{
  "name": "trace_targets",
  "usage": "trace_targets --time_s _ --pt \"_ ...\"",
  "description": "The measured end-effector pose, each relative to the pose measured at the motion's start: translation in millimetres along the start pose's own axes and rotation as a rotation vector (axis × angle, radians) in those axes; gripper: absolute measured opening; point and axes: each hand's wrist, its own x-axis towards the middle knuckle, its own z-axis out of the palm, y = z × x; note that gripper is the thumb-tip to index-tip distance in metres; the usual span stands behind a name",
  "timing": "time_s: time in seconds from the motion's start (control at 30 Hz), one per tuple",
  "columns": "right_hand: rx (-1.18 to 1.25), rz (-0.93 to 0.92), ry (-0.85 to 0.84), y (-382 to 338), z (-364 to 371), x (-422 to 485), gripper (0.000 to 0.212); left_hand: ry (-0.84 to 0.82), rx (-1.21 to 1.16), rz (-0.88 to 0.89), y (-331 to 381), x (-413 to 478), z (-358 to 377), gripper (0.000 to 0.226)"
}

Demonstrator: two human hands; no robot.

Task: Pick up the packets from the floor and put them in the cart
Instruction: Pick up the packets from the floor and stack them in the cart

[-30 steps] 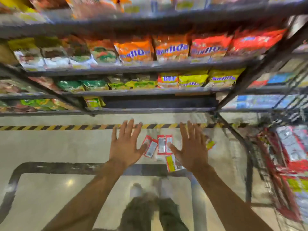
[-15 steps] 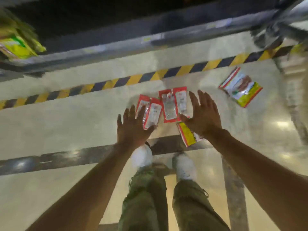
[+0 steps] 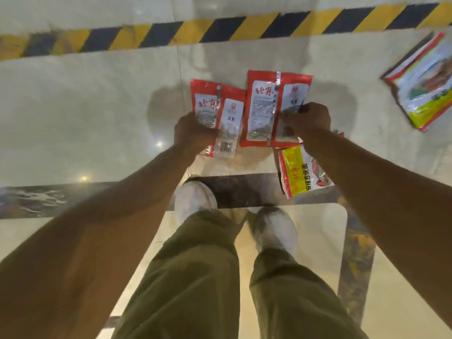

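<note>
Two red packets with white label panels lie side by side on the pale floor in front of my feet. My left hand point(image 3: 193, 132) is closed on the lower left edge of the left red packet point(image 3: 220, 113). My right hand point(image 3: 309, 118) is closed on the lower right part of the right red packet point(image 3: 266, 106). A yellow and white packet point(image 3: 299, 171) lies just below my right wrist, partly under my forearm. Another white, red and yellow packet point(image 3: 425, 79) lies at the right edge. The cart is out of view.
A yellow and black hazard stripe point(image 3: 220, 30) crosses the floor beyond the packets. A dark floor band point(image 3: 244, 192) runs under my white shoes point(image 3: 195, 201). My legs in olive trousers fill the lower middle.
The view has tipped down from the shelves to the floor. Both hands have dropped onto the two red packets and gone from spread open to closed on them.
</note>
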Motion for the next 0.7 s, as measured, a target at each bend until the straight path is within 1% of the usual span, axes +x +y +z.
trace_targets --time_s 0.07,0.1,0.17,0.23,0.3,0.37,0.43,0.47,0.5,0.53,0.57,0.6,0.63,0.67,0.7 --pt "0.056 0.002 -0.066 -4 -9 -14 0.017 -0.048 -0.082 0.011 2 -17 -15 0.033" --pt "0.11 0.01 -0.099 -7 -14 -24 0.016 -0.059 -0.114 0.016 4 -29 -25 0.03" --pt "0.218 0.035 -0.14 -18 -29 -53 0.021 -0.105 -0.226 0.002 11 -54 -51 0.031" --pt "0.25 0.015 -0.166 -28 -51 -87 0.02 -0.153 -0.327 -0.001 22 -87 -82 0.032" --pt "0.333 0.015 -0.197 -45 -82 -138 0.019 -0.179 -0.4 0.008 40 -131 -117 0.03" --pt "0.469 0.007 -0.217 -67 -121 -198 0.022 -0.207 -0.467 0.016 60 -179 -154 0.03" --pt "0.611 0.014 -0.253 -89 -168 -263 0.019 -0.278 -0.547 0.036 91 -241 -192 0.034" --pt "0.667 -0.005 -0.285 -100 -194 -298 0.016 -0.318 -0.548 0.031 108 -274 -212 0.041" --pt "0.706 -0.034 -0.311 -108 -221 -332 0.016 -0.355 -0.526 0.011 125 -310 -231 0.052" --pt "0.726 -0.057 -0.314 -117 -248 -368 0.02 -0.386 -0.514 0.013 143 -346 -250 0.058" --pt "0.744 -0.065 -0.3 -125 -274 -402 0.017 -0.418 -0.507 -0.004 161 -381 -270 0.06" --pt "0.772 -0.076 -0.266 -132 -301 -436 0.012 -0.444 -0.507 -0.006 181 -415 -286 0.06" --pt "0.792 -0.069 -0.213 -138 -328 -467 0.016 -0.502 -0.537 -0.019 201 -450 -301 0.059" --pt "0.819 -0.057 -0.161 -142 -353 -496 0.02 -0.535 -0.556 -0.021 225 -486 -314 0.051" --pt "0.846 -0.04 -0.115 -148 -380 -524 0.02 -0.553 -0.555 0.021 251 -526 -326 0.032"
